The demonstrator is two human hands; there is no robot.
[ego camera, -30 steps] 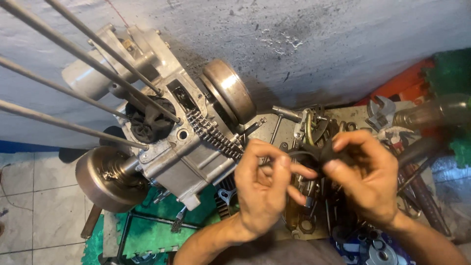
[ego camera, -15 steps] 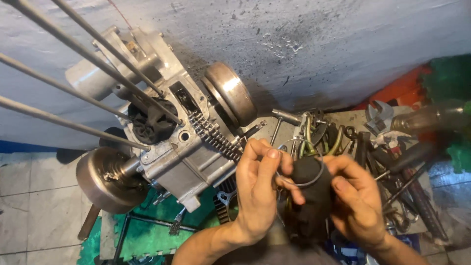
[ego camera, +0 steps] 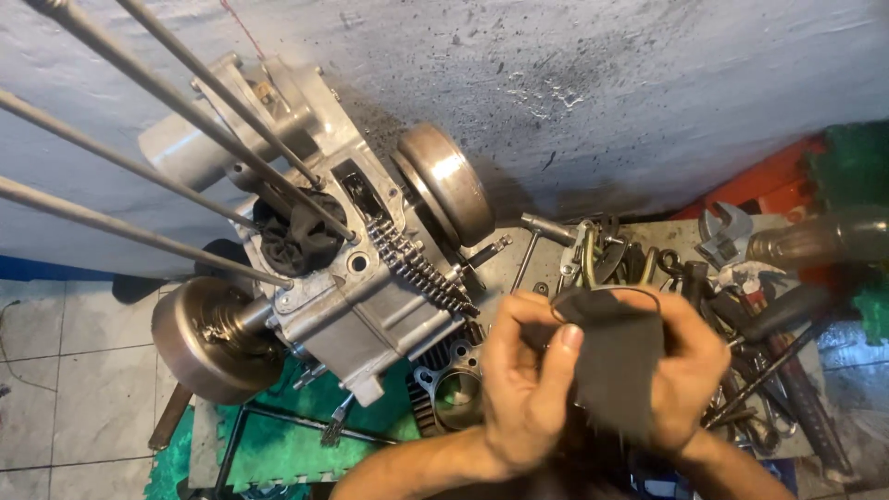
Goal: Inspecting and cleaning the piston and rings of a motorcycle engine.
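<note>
1 engine (ego camera: 343, 268) – 4 rods (ego camera: 185, 120), 1 rag (ego camera: 616, 361), approx. 10 tools (ego camera: 741, 278).

light: dim, even | glare: mild on metal drum (ego camera: 444, 181) | blur: hands, right edge soft

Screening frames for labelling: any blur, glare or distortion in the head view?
Head view: both hands, left hand and right hand, are slightly motion-smeared around the dark cloth; the engine case is sharp; the long studs fan outward, wide-angle stretch; mild sheen on the flywheel; the tool pile at the right edge is soft.
</note>
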